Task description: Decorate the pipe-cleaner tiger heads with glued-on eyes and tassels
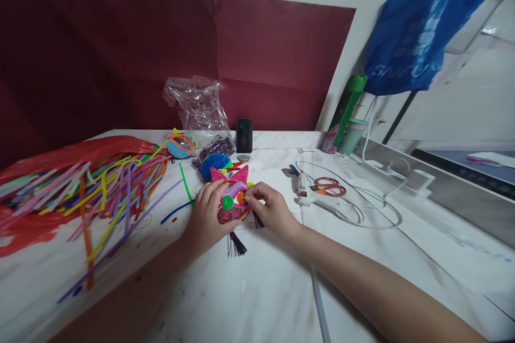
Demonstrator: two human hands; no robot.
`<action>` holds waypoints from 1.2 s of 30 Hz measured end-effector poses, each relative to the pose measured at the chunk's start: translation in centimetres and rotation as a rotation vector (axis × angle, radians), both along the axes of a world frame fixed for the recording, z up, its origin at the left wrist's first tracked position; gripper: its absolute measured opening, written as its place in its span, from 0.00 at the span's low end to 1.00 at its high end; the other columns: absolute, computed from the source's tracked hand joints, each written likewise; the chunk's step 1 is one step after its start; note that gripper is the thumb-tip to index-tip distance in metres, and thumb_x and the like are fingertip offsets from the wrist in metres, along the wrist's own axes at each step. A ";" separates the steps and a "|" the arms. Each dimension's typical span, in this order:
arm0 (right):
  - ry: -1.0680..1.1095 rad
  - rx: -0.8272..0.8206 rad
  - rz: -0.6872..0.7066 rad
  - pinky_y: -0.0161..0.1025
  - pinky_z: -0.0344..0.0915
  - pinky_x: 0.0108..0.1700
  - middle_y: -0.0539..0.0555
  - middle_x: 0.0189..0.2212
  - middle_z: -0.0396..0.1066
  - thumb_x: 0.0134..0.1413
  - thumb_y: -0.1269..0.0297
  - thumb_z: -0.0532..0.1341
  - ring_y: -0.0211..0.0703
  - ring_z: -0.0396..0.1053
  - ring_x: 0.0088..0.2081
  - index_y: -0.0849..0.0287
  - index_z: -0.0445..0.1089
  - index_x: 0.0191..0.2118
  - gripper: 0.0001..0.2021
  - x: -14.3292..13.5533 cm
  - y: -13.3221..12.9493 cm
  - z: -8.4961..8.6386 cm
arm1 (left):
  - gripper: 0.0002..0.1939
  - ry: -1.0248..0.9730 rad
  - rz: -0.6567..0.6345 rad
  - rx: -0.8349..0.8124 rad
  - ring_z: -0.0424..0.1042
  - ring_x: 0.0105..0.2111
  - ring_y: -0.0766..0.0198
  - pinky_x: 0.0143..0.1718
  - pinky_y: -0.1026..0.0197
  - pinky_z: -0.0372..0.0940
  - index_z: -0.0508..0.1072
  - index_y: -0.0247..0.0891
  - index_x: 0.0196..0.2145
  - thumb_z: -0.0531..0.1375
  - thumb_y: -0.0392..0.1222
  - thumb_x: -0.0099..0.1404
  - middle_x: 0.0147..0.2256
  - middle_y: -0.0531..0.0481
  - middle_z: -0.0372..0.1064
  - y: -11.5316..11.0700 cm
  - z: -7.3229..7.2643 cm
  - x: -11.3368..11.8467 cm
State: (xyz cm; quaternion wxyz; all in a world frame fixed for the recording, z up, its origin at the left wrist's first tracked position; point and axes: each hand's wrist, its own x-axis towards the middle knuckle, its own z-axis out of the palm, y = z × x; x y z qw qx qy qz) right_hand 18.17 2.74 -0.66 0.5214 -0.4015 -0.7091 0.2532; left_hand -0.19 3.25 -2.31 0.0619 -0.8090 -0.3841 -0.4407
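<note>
A round, colourful craft figure (232, 193) with pink pointed ears, a green disc and an orange disc is held over the marble-patterned table. My left hand (207, 214) wraps around its left side and underside. The fingers of my right hand (269, 205) are pinched at the orange disc (241, 198) on its right side; whether something small lies between the fingertips is hidden. Two dark tassels hang below, one (237, 244) under the figure and one (258, 220) by my right hand. Behind the figure sits a blue round piece (215, 165).
Many coloured pipe cleaners (120, 187) lie on red plastic at the left. A glue gun (301, 185), orange-handled scissors (330, 186) and a looping white cable lie right. A black phone (244, 135) and clear plastic bag (197, 104) stand behind.
</note>
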 end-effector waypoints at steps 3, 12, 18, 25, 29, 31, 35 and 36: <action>0.016 -0.018 0.004 0.38 0.64 0.36 0.51 0.28 0.67 0.53 0.63 0.57 0.39 0.66 0.31 0.58 0.68 0.30 0.06 0.1 0.0 -0.1 | 0.37 0.001 0.001 -0.005 0.61 0.54 0.46 0.55 0.43 0.59 0.58 0.40 0.56 0.66 0.38 0.49 0.53 0.38 0.61 0.0 0.0 0.0; 0.094 -0.131 0.003 0.37 0.62 0.34 0.49 0.25 0.67 0.48 0.63 0.60 0.38 0.64 0.28 0.59 0.67 0.28 0.05 -0.3 -0.3 0.3 | 0.38 0.015 0.004 -0.010 0.60 0.55 0.46 0.55 0.43 0.58 0.58 0.40 0.56 0.66 0.37 0.49 0.53 0.38 0.61 0.0 0.0 0.1; 0.251 -0.256 0.035 0.35 0.61 0.30 0.46 0.22 0.63 0.45 0.60 0.62 0.36 0.61 0.25 0.58 0.65 0.28 0.08 -0.5 -0.2 0.4 | 0.37 0.020 0.004 -0.007 0.61 0.55 0.46 0.56 0.43 0.58 0.58 0.40 0.56 0.66 0.38 0.49 0.54 0.39 0.61 -0.1 0.0 0.1; 0.300 -0.299 0.045 0.35 0.59 0.28 0.45 0.21 0.62 0.42 0.58 0.64 0.35 0.60 0.24 0.58 0.64 0.27 0.11 -0.6 -0.1 0.5 | 0.37 0.020 0.011 -0.005 0.61 0.54 0.46 0.55 0.43 0.58 0.58 0.40 0.56 0.66 0.38 0.49 0.53 0.38 0.61 -0.1 0.1 0.2; 0.370 -0.304 0.031 0.35 0.59 0.29 0.46 0.21 0.63 0.43 0.58 0.62 0.35 0.60 0.24 0.58 0.64 0.28 0.10 -0.2 0.1 0.5 | 0.36 0.019 0.004 -0.002 0.61 0.54 0.46 0.55 0.44 0.59 0.58 0.40 0.56 0.66 0.41 0.51 0.53 0.39 0.62 -0.1 0.1 0.1; 0.393 -0.279 -0.019 0.35 0.59 0.29 0.46 0.21 0.63 0.43 0.60 0.60 0.35 0.60 0.24 0.58 0.64 0.29 0.08 0.3 0.2 0.8 | 0.36 0.016 0.000 0.003 0.61 0.54 0.47 0.55 0.45 0.59 0.58 0.39 0.56 0.65 0.42 0.52 0.53 0.38 0.61 0.0 0.1 0.0; 0.422 -0.222 -0.143 0.35 0.58 0.29 0.44 0.19 0.59 0.44 0.63 0.56 0.36 0.59 0.23 0.57 0.63 0.31 0.06 1.5 0.6 1.4 | 0.37 0.017 0.001 0.001 0.62 0.54 0.47 0.55 0.46 0.60 0.57 0.39 0.57 0.66 0.41 0.51 0.53 0.38 0.62 0.3 0.2 -0.5; 0.433 -0.207 -0.169 0.35 0.58 0.28 0.44 0.19 0.58 0.44 0.63 0.55 0.36 0.59 0.23 0.57 0.63 0.31 0.06 1.8 0.8 1.4 | 0.38 0.019 0.003 -0.006 0.62 0.55 0.47 0.55 0.46 0.60 0.57 0.39 0.57 0.66 0.41 0.50 0.53 0.39 0.62 0.4 0.2 -0.7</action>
